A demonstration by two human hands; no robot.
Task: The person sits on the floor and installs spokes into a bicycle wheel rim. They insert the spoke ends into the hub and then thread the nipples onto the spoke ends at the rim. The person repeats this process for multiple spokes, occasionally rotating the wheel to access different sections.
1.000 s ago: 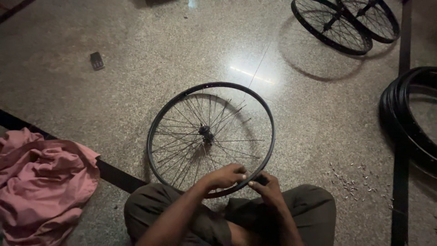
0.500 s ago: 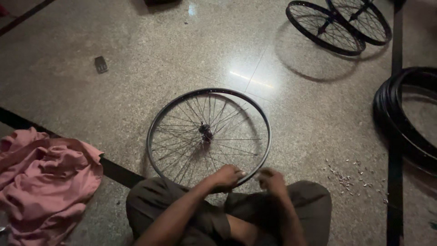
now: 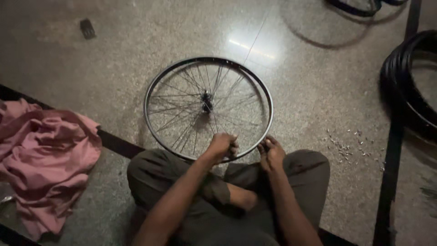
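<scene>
A: Person sits cross-legged on the speckled stone floor. Bicycle wheel, bare rim with spokes, no tyre, lies flat just ahead of the knees, near edge over the lap.

B: Hands?

A: Left hand is curled closed around the near rim at a spoke end. Right hand sits on the rim just beside it, fingers pinched narrow. Whether it pinches a small part or only the rim, cannot tell; too dark and too small.

B: Why flat rather than upright?

A: Judgement: flat on the floor the wheel holds itself, so both hands are free at one spot on the rim. Hub sits mid-wheel, spokes fanning out from it.

B: What's nearby?

A: Scatter of small pale metal bits on the floor, near the right knee, likely put there for reach. Crumpled pink cloth to the left, well apart from the wheel. Stack of black tyres at the right edge. More wheels cut off at the top edge.

B: Packages, labels, signs?

A: None visible. Only a small dark flat rectangular object at upper left; no marking readable.
</scene>
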